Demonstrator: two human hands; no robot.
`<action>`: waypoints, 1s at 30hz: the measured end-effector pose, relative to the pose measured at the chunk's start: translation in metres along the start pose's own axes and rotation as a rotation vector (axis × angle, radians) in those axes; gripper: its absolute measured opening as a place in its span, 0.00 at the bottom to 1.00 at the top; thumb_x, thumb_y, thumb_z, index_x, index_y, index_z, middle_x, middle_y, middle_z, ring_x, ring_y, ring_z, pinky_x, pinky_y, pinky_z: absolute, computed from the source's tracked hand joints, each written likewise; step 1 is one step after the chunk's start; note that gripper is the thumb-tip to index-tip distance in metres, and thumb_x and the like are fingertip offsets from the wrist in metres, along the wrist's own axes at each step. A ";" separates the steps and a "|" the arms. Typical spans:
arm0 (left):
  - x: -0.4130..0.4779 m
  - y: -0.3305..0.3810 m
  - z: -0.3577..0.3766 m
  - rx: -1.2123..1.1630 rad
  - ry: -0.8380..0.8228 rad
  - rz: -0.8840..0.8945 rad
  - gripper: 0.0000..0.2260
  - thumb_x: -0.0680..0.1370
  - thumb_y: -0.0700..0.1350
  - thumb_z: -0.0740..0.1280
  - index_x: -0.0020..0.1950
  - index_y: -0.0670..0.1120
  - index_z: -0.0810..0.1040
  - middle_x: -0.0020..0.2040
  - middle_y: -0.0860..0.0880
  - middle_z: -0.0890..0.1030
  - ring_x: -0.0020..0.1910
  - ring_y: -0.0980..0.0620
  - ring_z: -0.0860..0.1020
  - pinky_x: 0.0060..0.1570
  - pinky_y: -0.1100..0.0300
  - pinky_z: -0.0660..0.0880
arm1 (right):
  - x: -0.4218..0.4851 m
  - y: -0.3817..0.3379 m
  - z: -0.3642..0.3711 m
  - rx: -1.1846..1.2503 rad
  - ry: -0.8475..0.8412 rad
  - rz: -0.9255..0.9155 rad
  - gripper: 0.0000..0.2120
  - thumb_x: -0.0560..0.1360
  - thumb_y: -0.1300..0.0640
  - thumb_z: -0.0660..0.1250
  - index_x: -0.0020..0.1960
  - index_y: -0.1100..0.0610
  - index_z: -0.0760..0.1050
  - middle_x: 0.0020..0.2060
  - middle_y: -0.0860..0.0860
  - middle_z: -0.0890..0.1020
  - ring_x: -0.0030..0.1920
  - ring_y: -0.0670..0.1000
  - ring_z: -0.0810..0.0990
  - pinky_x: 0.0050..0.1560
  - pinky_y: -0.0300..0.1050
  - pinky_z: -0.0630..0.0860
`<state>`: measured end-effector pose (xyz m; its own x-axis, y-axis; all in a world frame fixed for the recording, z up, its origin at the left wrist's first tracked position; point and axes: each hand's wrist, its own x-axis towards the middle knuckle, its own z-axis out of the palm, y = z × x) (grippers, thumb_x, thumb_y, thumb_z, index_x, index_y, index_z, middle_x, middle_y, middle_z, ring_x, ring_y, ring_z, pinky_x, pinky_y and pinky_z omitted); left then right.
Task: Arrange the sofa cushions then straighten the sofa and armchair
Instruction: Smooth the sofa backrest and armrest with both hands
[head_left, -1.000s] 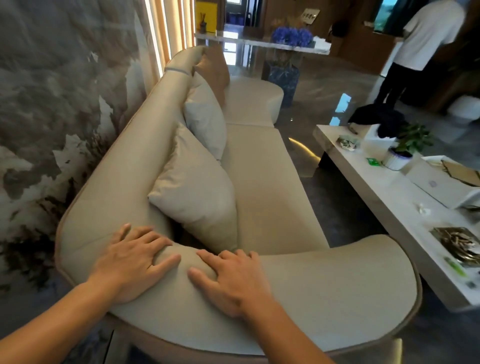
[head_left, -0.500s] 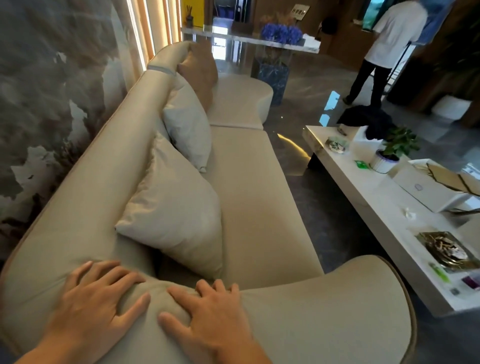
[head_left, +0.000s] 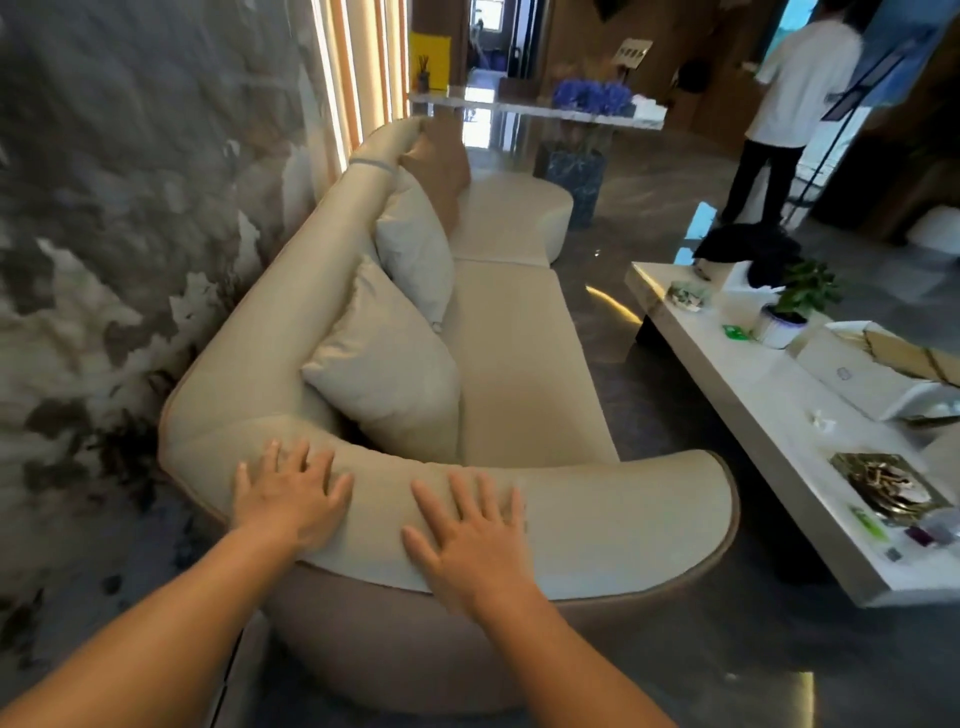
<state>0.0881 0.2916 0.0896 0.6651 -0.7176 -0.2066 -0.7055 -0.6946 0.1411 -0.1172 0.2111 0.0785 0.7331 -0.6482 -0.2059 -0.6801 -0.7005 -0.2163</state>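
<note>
A long cream sofa (head_left: 514, 353) runs away from me along the marbled wall. Its curved near armrest (head_left: 613, 514) lies right below me. My left hand (head_left: 288, 493) and my right hand (head_left: 462, 530) both rest flat on top of that armrest, fingers spread, holding nothing. Three cushions lean against the backrest: a cream one (head_left: 389, 364) nearest me, a second cream one (head_left: 415, 249) behind it, and a tan one (head_left: 439, 166) at the far end.
A low white coffee table (head_left: 769, 415) stands to the right, carrying a potted plant (head_left: 795, 306), a white box, trays and small items. A dark floor strip separates it from the sofa. A person (head_left: 784, 109) in a white shirt stands far right. A marble counter (head_left: 530, 109) is beyond.
My view has pulled back and up from the armrest, so both arms show more. My hands have flattened and shifted slightly on the armrest. The person at the back stepped further away.
</note>
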 end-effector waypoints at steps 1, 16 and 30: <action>-0.002 0.000 -0.004 0.001 -0.022 0.009 0.28 0.78 0.63 0.45 0.76 0.56 0.58 0.81 0.50 0.52 0.79 0.44 0.47 0.74 0.38 0.46 | -0.007 0.005 -0.003 -0.009 -0.011 0.005 0.29 0.78 0.32 0.40 0.78 0.34 0.40 0.81 0.50 0.42 0.79 0.59 0.37 0.72 0.67 0.31; 0.018 0.000 -0.018 0.136 -0.321 -0.047 0.32 0.78 0.65 0.52 0.79 0.52 0.49 0.81 0.47 0.46 0.78 0.39 0.45 0.74 0.40 0.49 | -0.004 -0.006 -0.038 -0.015 -0.406 0.083 0.32 0.80 0.38 0.55 0.78 0.36 0.43 0.80 0.51 0.38 0.78 0.61 0.36 0.74 0.69 0.38; -0.344 0.109 -0.160 0.500 -0.586 0.798 0.18 0.80 0.55 0.58 0.59 0.44 0.77 0.56 0.45 0.80 0.56 0.42 0.78 0.58 0.46 0.75 | -0.407 -0.005 -0.167 0.127 -0.440 0.523 0.22 0.79 0.48 0.57 0.65 0.59 0.76 0.66 0.59 0.77 0.64 0.63 0.74 0.63 0.57 0.73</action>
<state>-0.1786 0.4543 0.3314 -0.1502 -0.7224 -0.6750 -0.9869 0.1504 0.0586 -0.4112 0.4281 0.3231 0.2570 -0.6914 -0.6752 -0.9586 -0.2712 -0.0872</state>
